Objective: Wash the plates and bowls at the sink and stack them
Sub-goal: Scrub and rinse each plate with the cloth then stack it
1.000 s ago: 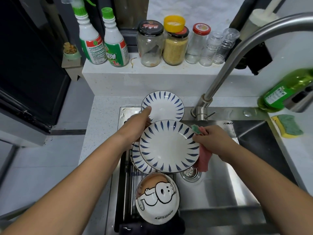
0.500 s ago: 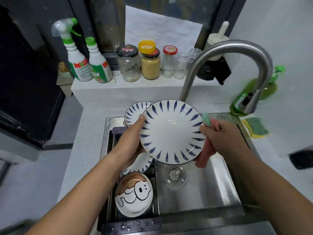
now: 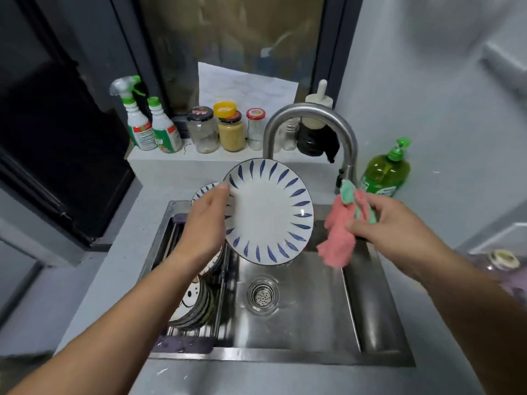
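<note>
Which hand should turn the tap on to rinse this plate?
Right. The right hand, holding the cloth, is just beside the tap head; the left hand holds the plate.

Sink basin, right half: open around the drain strainer. Left half: blocked by rack with stacked bowls. Far side: faucet arches overhead; held plate fills the centre.

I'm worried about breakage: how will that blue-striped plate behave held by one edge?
The plate looks glazed ceramic, so probably stiff, fairly heavy, and fragile. The left hand grips only its rim, above the steel sink; if wet, it may slip.
</note>
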The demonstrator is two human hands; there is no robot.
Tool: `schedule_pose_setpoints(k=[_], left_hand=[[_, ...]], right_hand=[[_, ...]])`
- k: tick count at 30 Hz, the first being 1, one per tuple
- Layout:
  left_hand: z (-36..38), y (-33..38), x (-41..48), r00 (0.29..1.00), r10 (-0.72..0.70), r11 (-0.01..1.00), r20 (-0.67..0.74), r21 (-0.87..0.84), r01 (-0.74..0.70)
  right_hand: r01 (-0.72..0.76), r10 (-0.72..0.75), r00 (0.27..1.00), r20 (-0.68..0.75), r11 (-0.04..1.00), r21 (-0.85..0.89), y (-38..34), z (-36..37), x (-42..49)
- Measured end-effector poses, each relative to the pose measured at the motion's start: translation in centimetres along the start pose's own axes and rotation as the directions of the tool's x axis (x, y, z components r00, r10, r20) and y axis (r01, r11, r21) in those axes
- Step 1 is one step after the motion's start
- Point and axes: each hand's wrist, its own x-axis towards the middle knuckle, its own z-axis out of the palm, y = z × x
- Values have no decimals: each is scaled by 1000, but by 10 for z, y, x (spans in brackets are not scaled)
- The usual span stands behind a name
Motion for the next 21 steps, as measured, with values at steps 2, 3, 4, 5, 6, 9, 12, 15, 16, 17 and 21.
schedule_pose_setpoints(k=[2,3,4,5,6,9,12,15,16,17,21], left_hand=[[8,12,-9,997,79,995,-20,69,-78],[11,15,-11,993,119,988,-24,99,-116],[14,18,-13,987,156,980,-27,130,-151],[18,22,-16,981,193,969,-30,163,-186],[20,24,-18,973,228,955,-33,202,-216],[27,33,-24,952,306,911,-29,299,-284],[34,42,-27,938,347,870,-8,377,-319],[38,52,-29,930,367,836,7,436,-333],[39,55,-30,929,371,831,9,443,-336],[39,58,-32,928,372,829,9,446,-336],[39,62,-30,937,349,835,15,449,-318]], right_hand=[[48,-53,995,-81,997,-53,3,-11,2],[63,-67,991,-112,997,-43,2,-15,2],[79,-80,986,-149,997,-10,2,-17,1],[89,-84,980,-182,996,21,0,-20,1],[91,-79,975,-207,994,52,-2,-20,2],[60,-12,975,-223,977,207,-9,-19,7],[-4,75,983,-165,920,392,-15,-16,12],[-27,97,988,-124,880,474,-23,-12,15],[-33,95,990,-106,879,476,-23,-11,17],[-32,84,992,-90,880,473,-25,-10,19],[21,12,996,-90,932,363,-29,-5,21]])
